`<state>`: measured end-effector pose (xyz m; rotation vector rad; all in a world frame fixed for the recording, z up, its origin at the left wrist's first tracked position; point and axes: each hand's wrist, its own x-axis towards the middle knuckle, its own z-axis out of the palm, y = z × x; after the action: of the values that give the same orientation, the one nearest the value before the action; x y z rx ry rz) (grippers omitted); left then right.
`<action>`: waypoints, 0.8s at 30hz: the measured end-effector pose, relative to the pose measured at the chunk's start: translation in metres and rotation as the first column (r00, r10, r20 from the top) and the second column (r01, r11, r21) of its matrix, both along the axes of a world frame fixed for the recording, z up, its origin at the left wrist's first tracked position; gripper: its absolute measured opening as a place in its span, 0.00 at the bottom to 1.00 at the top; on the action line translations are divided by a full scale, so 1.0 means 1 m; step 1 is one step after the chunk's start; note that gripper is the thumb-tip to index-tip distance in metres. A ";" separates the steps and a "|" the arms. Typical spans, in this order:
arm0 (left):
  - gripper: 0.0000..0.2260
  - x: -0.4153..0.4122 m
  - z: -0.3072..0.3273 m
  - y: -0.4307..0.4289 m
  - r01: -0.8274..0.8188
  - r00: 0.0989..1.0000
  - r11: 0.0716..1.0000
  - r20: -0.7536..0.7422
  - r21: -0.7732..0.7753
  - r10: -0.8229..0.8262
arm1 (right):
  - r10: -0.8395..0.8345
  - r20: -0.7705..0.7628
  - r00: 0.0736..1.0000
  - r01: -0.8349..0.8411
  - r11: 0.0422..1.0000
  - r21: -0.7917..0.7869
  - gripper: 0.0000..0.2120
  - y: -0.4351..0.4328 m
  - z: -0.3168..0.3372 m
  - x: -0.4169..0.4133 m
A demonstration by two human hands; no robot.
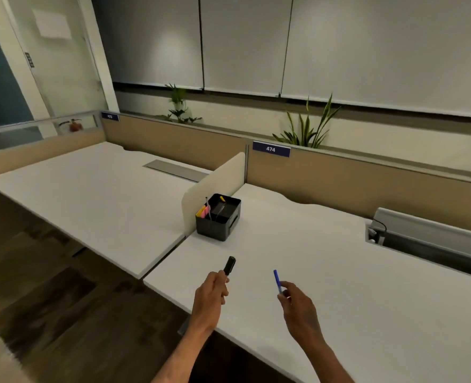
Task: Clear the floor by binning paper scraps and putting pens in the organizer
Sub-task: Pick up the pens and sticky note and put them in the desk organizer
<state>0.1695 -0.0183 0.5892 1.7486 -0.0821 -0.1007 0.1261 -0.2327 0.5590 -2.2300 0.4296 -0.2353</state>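
1. The blue pen is thin, stiff and surely light; it stands nearly upright above the white bench, its lower end hidden in the fingers. A smooth barrel like that could slip, so I'd say a pinch low on the shaft, as here, suits it, with the tip free to drop into a slot.
2. The black marker looks thicker and stubbier, rigid too, probably a touch heavier but still no burden. Its capped end juts forward toward the organizer; a wrap round the rear half gives good aim.
3. The right hand is closed on the blue pen, thumb and fingertips pinching it, wrist bent slightly inward, forearm reaching in from the lower right.
4. The left hand is curled into a loose fist round the marker, knuckles up, forearm angled in from below.
5. The two hands hang apart over the bench's near edge, neither touching the surface.
6. The black organizer sits ahead of them against the low divider, well apart from both pens, already holding some coloured items. Its open compartments look easy to reach.
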 end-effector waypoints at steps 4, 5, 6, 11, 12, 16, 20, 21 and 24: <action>0.18 0.035 0.005 -0.012 -0.043 0.999 0.999 0.004 -0.012 0.043 | 0.029 0.020 0.999 -0.029 0.999 0.041 0.10 -0.016 0.005 0.050; 0.18 0.044 0.006 -0.015 -0.051 0.999 0.999 -0.001 -0.017 0.051 | 0.037 0.023 0.999 -0.038 0.998 0.058 0.10 -0.019 0.007 0.063; 0.18 0.054 0.007 -0.017 -0.058 0.998 0.998 -0.008 -0.028 0.058 | 0.046 0.032 0.998 -0.049 0.996 0.077 0.10 -0.021 0.009 0.075; 0.17 0.106 0.009 -0.026 -0.091 0.995 0.994 -0.044 -0.066 0.088 | 0.086 0.059 0.995 -0.091 0.992 0.088 0.17 -0.023 0.021 0.141; 0.17 0.118 0.008 -0.026 -0.100 0.994 0.992 -0.049 -0.077 0.097 | 0.103 0.050 0.993 -0.107 0.991 0.080 0.21 -0.022 0.023 0.154; 0.17 0.172 0.001 -0.024 -0.127 0.990 0.984 -0.071 -0.126 0.118 | 0.102 0.048 0.994 -0.107 0.989 0.104 0.34 -0.015 0.032 0.211; 0.19 0.228 -0.007 -0.015 -0.145 0.986 0.974 -0.106 -0.171 0.128 | 0.084 0.099 0.991 -0.089 0.995 0.046 0.28 -0.013 0.035 0.276; 0.18 0.240 -0.009 -0.014 -0.142 0.986 0.973 -0.114 -0.182 0.123 | 0.061 0.121 0.991 -0.069 0.996 0.060 0.24 -0.013 0.036 0.293; 0.17 0.270 -0.016 -0.010 -0.115 0.989 0.968 -0.121 -0.221 0.090 | -0.004 0.194 0.981 -0.012 0.997 0.081 0.14 -0.013 0.043 0.348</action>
<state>0.4392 -0.0282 0.5733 1.5117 0.0756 -0.1080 0.4745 -0.2462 0.6018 -2.1039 0.3228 -0.4214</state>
